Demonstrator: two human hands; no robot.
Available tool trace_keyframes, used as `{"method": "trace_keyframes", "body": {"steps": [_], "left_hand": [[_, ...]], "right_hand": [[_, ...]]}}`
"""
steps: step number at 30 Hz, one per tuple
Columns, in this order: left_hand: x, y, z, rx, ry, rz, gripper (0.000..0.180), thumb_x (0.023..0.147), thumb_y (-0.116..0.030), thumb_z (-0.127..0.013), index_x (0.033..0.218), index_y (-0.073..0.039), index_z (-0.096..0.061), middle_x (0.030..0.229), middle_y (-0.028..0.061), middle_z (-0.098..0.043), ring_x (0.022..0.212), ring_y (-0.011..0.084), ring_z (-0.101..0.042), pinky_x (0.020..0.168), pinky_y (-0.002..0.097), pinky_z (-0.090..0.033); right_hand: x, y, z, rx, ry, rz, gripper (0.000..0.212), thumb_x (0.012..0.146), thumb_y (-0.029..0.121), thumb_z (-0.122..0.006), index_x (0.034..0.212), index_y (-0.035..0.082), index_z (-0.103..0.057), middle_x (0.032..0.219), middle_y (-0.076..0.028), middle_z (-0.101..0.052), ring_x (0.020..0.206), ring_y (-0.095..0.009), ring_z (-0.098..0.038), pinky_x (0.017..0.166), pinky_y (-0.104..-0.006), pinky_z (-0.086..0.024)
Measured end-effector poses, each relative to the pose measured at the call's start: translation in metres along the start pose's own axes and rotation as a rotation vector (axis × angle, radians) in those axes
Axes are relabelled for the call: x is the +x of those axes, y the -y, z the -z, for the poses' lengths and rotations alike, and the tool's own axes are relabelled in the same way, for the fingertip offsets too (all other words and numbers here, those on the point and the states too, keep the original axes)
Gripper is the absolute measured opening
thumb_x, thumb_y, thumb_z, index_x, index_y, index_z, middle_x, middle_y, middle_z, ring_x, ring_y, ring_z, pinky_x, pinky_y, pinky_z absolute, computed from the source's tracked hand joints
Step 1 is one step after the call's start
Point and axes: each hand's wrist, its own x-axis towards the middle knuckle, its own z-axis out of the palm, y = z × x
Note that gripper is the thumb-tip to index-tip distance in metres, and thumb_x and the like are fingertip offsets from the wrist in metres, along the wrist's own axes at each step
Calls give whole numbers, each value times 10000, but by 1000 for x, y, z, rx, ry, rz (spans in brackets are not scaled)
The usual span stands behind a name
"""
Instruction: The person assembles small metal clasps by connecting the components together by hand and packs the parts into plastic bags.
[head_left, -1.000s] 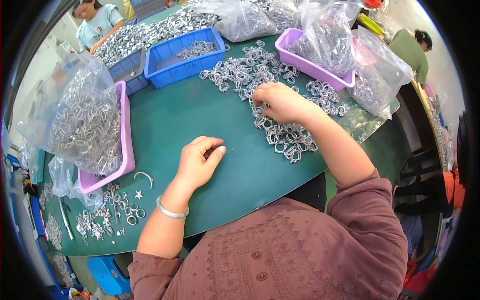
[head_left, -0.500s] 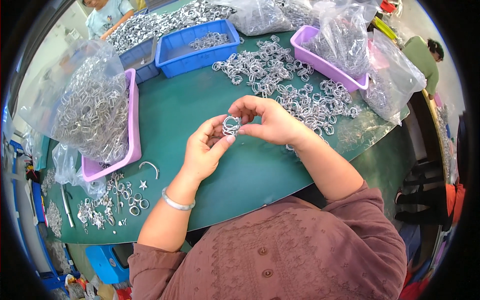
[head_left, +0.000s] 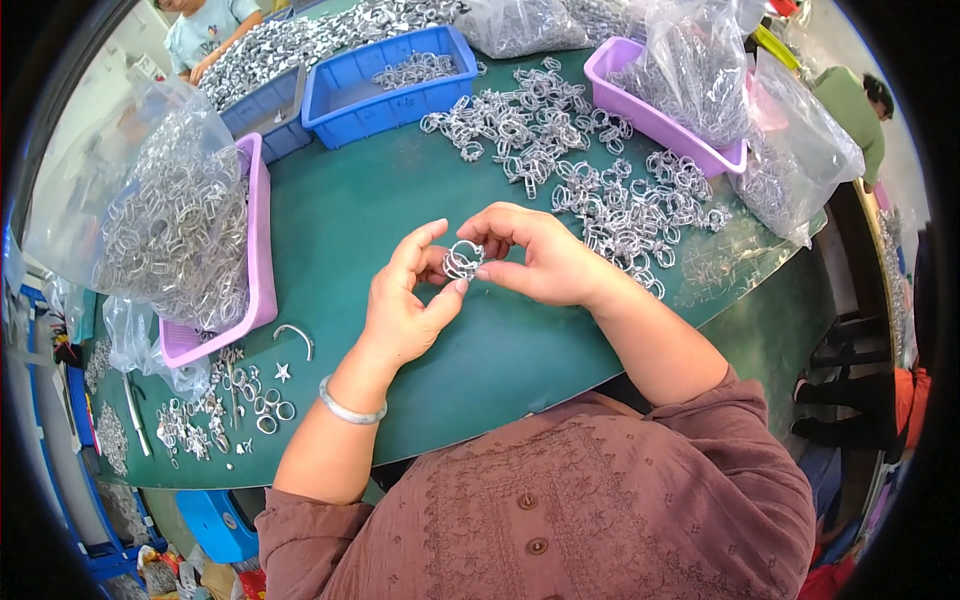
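Note:
Both hands meet above the middle of the green table, around a small cluster of silvery metal rings [head_left: 462, 260]. My right hand [head_left: 535, 255] pinches the cluster's right side between thumb and curled fingers. My left hand [head_left: 405, 300], with a pale bangle [head_left: 350, 404] on its wrist, steadies the lower left side with its thumb tip and bent fingers, while the index finger is lifted off. How the rings join is too small to make out. Beyond my right hand lies a spread pile of similar silvery ring pieces [head_left: 530, 125].
At left a purple tray [head_left: 262, 240] holds a clear bag [head_left: 175, 220] of metal pieces. Loose rings [head_left: 270, 405] and a curved metal piece [head_left: 297, 338] lie nearer. A blue bin [head_left: 385, 112] and another purple tray [head_left: 665, 125] stand behind. A person [head_left: 208, 38] works at far left.
The left index finger has lifted away from the rings and straightened. The ring cluster has turned slightly between the hands, and the view has shifted a little.

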Motion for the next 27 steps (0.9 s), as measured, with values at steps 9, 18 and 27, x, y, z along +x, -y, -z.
{"method": "trace_keyframes", "body": {"steps": [9,18,27], "left_hand": [[1,2,2,77,-47,28,448,705,-49,-625,1131,-44,-487,835,66,-594,751,145,-560,723,266,-451],[3,-8,8,564,170,-110,309,614,-56,-651,914,-26,-583,914,89,-562,944,264,-496,842,346,-387],[3,-4,4,77,-69,-40,148,761,-91,-612,899,-38,-618,810,39,-593,784,147,-525,646,267,-423]], "right_hand": [[-1,3,5,111,-28,-143,268,718,-3,-625,968,-1,-529,778,-33,-560,695,-94,-532,629,-234,-456],[-3,1,6,243,-7,-158,328,724,-9,-633,1032,3,-520,873,-2,-563,757,-58,-502,692,-216,-439],[-4,6,-3,-29,-33,-9,296,691,-21,-630,969,9,-535,808,-71,-572,702,-135,-562,645,-265,-474]]}}
